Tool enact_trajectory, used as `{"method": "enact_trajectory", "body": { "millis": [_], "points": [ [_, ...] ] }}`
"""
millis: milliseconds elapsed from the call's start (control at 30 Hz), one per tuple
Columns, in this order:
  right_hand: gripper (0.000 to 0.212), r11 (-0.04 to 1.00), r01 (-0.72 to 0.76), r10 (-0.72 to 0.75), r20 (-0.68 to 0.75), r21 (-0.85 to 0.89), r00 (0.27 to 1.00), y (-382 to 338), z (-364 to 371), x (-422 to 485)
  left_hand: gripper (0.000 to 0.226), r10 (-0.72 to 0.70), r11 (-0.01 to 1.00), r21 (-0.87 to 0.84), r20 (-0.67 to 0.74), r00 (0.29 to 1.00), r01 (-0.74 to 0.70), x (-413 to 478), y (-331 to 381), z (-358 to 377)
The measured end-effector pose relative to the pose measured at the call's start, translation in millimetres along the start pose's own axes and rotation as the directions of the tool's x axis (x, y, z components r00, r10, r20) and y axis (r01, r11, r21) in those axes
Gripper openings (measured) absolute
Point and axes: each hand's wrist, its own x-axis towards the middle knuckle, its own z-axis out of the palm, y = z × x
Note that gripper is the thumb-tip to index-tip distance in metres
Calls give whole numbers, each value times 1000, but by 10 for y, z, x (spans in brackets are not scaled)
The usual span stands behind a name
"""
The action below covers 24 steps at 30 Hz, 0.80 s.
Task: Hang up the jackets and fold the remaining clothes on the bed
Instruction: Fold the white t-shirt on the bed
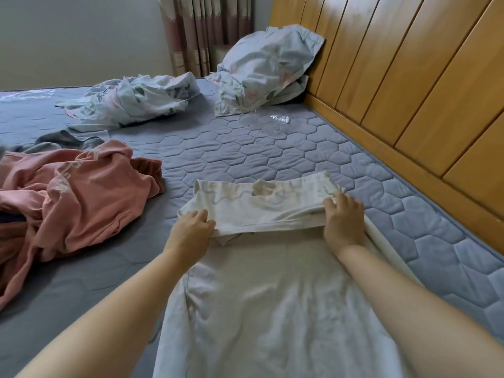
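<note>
Folding the white garment (259, 296), laid lengthwise on the mattress (245, 154) just beside the wooden headboard (381, 77). Far end already doubled back over the body, printed side up. Gripping that doubled edge at both corners: with the left hand (191, 227), thumb on top and cloth pinched beneath; with the right hand (342, 222), fingers curled over the fold. Judged as mid-fold. Calls next for drawing both corners evenly toward the near hem, keeping the edge straight, then pressing flat. Waiting at the left: a heaped pink garment (68, 192), with a grey garment (68, 139) just behind it. Further off, crumpled floral bedding (131, 102) and a pillow (267, 69) against the headboard.
</note>
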Motion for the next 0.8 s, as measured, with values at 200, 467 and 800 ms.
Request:
{"method": "enact_trajectory", "body": {
  "millis": [200, 467, 800],
  "points": [
    [68, 975, 223, -165, 622, -16, 766, 139, -41, 12, 53, 2, 996, 81, 378, 926, -35, 95, 326, -32],
    [58, 942, -237, -6, 716, 238, 698, 141, 286, -1, 59, -264, 912, -147, 501, 824, 382, 485, 199, 408],
    [72, 772, -630, 434, 653, 85, 620, 102, 583, 795, 60, -603, 679, -143, 449, 659, 720, 974, 141, 531]
  ]
}}
